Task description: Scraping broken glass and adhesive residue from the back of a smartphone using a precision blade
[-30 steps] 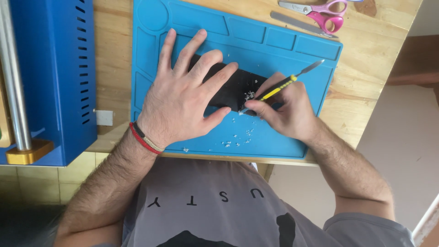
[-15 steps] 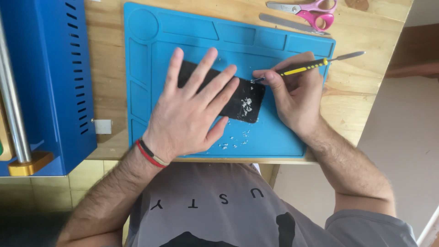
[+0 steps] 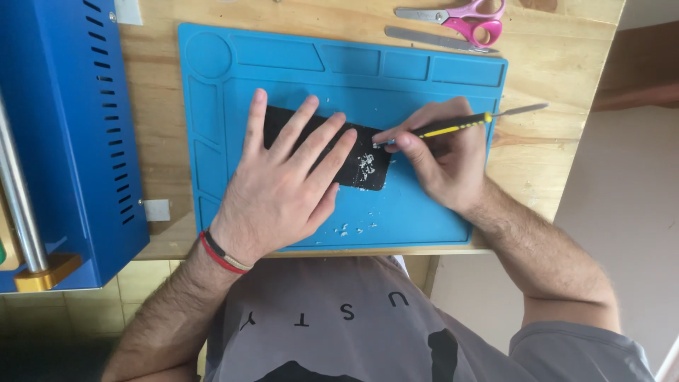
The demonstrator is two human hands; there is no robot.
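Note:
A flat black panel (image 3: pixel 365 168) lies on a blue work mat (image 3: pixel 424 78), with whitish crumbs on its right end. My left hand (image 3: pixel 283 187) rests flat on the panel with fingers spread, pressing it down. My right hand (image 3: pixel 442 159) grips a thin yellow-and-black scraping tool (image 3: pixel 453 127) like a pen. The tool's working tip meets the panel's upper right edge, and its metal end sticks out to the right past my hand.
Pink-handled scissors (image 3: pixel 463 18) and a flat metal strip (image 3: pixel 431 39) lie on the wooden table (image 3: pixel 544 64) beyond the mat. A blue metal machine (image 3: pixel 64 127) stands at the left. Loose white scrapings (image 3: pixel 353 228) sit near the mat's front edge.
The tool tip has shifted from the panel's lower right part up to its upper right edge. My left hand stays pressed on the panel. The view has drifted slightly.

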